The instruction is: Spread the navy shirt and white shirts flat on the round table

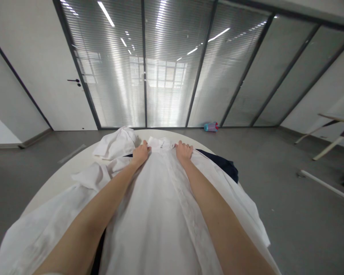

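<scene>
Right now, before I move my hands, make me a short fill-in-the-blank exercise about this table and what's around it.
The left hand and the right hand rest on the white shirt, one on each side of its ____.
Beyond the shirt's right side, on the table, a piece of ____ cloth shows.
By the glass wall, a bottle lies on its ____ on the floor.

Missing words: collar; dark blue; side.

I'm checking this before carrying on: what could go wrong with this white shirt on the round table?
The white shirt hangs over the round table's near edge, so its weight could drag it off. The bunched white fabric beside the left hand could snag it. The dark garment beneath might shift it.
</scene>
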`<state>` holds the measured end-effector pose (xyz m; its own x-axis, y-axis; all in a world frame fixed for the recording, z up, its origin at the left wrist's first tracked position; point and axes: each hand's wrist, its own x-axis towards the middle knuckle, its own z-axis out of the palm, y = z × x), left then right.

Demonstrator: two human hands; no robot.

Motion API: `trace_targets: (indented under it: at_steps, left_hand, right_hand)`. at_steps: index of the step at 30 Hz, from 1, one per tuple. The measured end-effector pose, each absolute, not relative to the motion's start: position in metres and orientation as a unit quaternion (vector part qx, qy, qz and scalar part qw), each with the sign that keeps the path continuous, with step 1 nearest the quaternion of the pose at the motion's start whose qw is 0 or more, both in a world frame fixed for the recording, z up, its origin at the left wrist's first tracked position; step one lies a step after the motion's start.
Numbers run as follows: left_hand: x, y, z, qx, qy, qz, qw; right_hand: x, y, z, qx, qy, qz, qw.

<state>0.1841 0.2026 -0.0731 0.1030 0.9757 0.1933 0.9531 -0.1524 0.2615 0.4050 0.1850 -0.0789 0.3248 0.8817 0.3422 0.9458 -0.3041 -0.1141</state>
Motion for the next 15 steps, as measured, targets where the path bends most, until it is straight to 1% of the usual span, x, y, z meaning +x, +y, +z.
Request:
trace_targets:
  at_steps: [4,7,10,13,15]
  left_hand:
    - [0.187,0.199,-0.078,0.742,0.648,0.172,0.010]
    - [0.186,0.192,-0.076,0.743,0.639,0.195,-0.038]
    - [0.186,0.185,-0.067,0.761,0.585,0.250,-0.123]
    - [0.204,0.178,-0.055,0.820,0.467,0.281,-0.176]
    - [0.231,0.173,-0.051,0.865,0.406,0.255,-0.152]
  right_hand:
    - [0.417,0.184,-0.071,-0.785,-0.587,-0.099,0.173]
    - [0.455,0.175,-0.041,-0.768,-0.600,-0.030,0.224]
    - [0.518,0.141,-0.009,-0.740,-0.617,0.044,0.266]
    - [0.585,0.077,0.004,-0.721,-0.633,0.131,0.250]
    - [0.618,0.025,-0.003,-0.724,-0.613,0.215,0.233]
